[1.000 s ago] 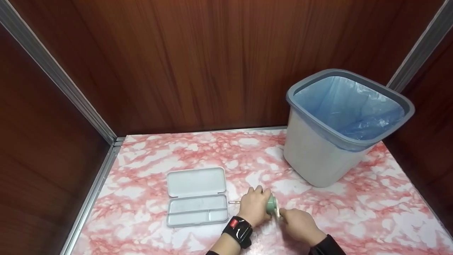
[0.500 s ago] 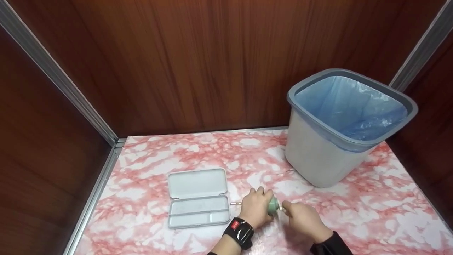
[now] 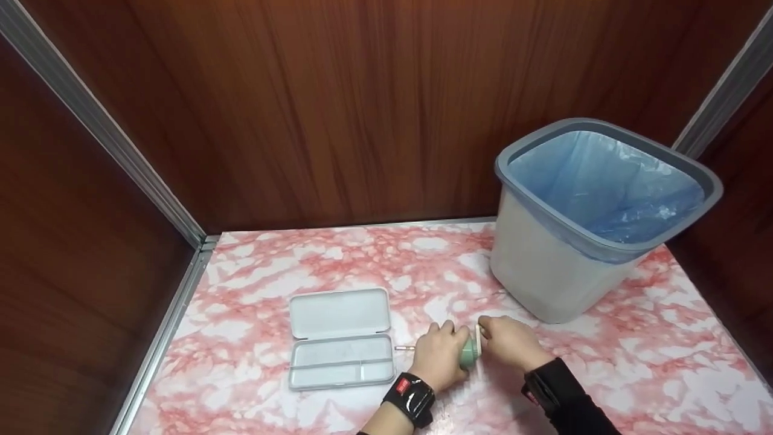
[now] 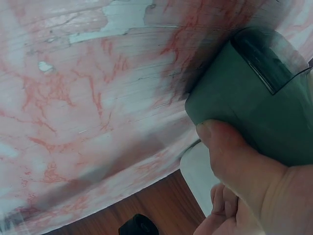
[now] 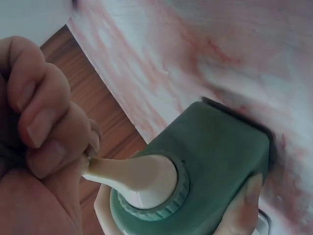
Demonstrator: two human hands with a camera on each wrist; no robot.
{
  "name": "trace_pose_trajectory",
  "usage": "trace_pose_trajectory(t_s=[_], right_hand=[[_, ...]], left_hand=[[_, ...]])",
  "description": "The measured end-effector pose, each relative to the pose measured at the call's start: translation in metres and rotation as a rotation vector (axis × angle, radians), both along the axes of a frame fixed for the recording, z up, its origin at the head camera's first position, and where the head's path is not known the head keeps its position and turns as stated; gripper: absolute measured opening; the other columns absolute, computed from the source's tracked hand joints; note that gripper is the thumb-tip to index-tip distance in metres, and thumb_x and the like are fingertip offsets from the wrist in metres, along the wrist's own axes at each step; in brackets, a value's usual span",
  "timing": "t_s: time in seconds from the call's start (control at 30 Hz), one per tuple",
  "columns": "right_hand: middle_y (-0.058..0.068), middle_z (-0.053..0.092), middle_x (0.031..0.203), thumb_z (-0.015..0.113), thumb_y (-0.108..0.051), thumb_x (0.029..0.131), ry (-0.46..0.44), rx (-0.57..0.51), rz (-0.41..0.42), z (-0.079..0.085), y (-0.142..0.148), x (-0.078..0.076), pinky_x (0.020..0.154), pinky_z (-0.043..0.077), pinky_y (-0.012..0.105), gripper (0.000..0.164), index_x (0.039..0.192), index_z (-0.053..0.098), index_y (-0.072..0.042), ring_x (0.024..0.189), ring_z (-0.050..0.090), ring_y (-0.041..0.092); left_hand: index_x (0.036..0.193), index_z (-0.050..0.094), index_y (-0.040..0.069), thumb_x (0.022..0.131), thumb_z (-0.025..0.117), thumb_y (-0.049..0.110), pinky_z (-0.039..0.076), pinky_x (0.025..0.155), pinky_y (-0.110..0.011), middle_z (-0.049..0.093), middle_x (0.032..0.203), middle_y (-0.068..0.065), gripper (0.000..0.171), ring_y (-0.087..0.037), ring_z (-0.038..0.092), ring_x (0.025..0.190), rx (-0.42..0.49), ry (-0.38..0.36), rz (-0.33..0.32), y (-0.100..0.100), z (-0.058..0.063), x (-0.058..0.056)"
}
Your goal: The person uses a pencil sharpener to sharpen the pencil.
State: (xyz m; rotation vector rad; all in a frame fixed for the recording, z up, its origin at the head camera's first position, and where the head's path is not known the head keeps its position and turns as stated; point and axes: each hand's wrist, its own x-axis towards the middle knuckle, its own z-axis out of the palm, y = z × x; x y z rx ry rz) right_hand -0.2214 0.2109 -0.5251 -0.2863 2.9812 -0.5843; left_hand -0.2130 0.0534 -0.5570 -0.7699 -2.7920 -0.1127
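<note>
A green hand-crank pencil sharpener (image 3: 468, 354) lies near the table's front, its dark see-through window (image 4: 264, 61) showing in the left wrist view. My left hand (image 3: 439, 355) grips its body, the thumb (image 4: 234, 152) along one side. On the right end sits a cream crank handle (image 5: 139, 178), pointing away from me in the head view. The curled fingers (image 5: 49, 129) of my right hand (image 3: 512, 342) hold the crank's tip; the knob itself is hidden. From the sharpener's other side a thin pencil (image 3: 404, 348) sticks out past my left hand.
An opened pale grey pencil case (image 3: 340, 313) with divided compartments lies left of my left hand. Behind my right hand stands a whitish bin (image 3: 543, 266) with a blue liner. Wood-look panels (image 3: 362, 121) close in the red-and-white table (image 3: 259, 266).
My right hand has moved from near the table's front to farther back, swinging the crank from pointing toward me to pointing away. The left hand keeps its hold on the sharpener.
</note>
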Motion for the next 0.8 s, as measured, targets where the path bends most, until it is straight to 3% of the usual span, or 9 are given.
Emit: trace_pose_trajectory(t_s=[0.2, 0.43, 0.57, 0.8], right_hand=[[0.0, 0.048, 0.059, 0.054, -0.014, 0.082, -0.033, 0.023, -0.011, -0.019, -0.002, -0.004, 0.05, 0.034, 0.032, 0.019, 0.066, 0.046, -0.016, 0.057, 0.046, 0.017], [0.004, 0.063, 0.07, 0.055, -0.01, 0.078, -0.055, 0.04, -0.016, -0.043, -0.003, 0.012, 0.054, 0.044, 0.041, 0.011, 0.069, 0.054, -0.016, 0.065, 0.059, 0.024], [0.007, 0.066, 0.075, 0.055, -0.014, 0.082, -0.061, 0.049, -0.027, -0.047, -0.004, 0.025, 0.057, 0.047, 0.044, 0.007, 0.075, 0.058, -0.014, 0.07, 0.063, 0.028], [0.003, 0.06, 0.066, 0.056, -0.015, 0.083, -0.042, 0.028, -0.011, -0.046, -0.005, 0.045, 0.051, 0.043, 0.039, 0.012, 0.071, 0.054, -0.017, 0.063, 0.06, 0.024]], left_hand=[[0.103, 0.054, 0.026, 0.045, 0.082, 0.052, 0.044, 0.05, -0.025, 0.057, 0.09, 0.006, 0.069, -0.014, 0.052, 0.072, -0.011, -0.01, -0.001, -0.001, 0.002, 0.0], [0.099, 0.054, 0.026, 0.045, 0.082, 0.052, 0.042, 0.049, -0.024, 0.057, 0.088, 0.006, 0.066, -0.013, 0.051, 0.07, 0.005, -0.009, -0.002, 0.001, 0.001, -0.001], [0.098, 0.053, 0.025, 0.045, 0.082, 0.052, 0.042, 0.049, -0.025, 0.057, 0.088, 0.005, 0.066, -0.014, 0.051, 0.071, 0.003, -0.007, 0.0, 0.0, 0.0, 0.0], [0.098, 0.054, 0.025, 0.045, 0.082, 0.051, 0.044, 0.05, -0.026, 0.057, 0.087, 0.005, 0.066, -0.015, 0.053, 0.072, 0.011, -0.005, 0.008, 0.001, 0.0, 0.001]])
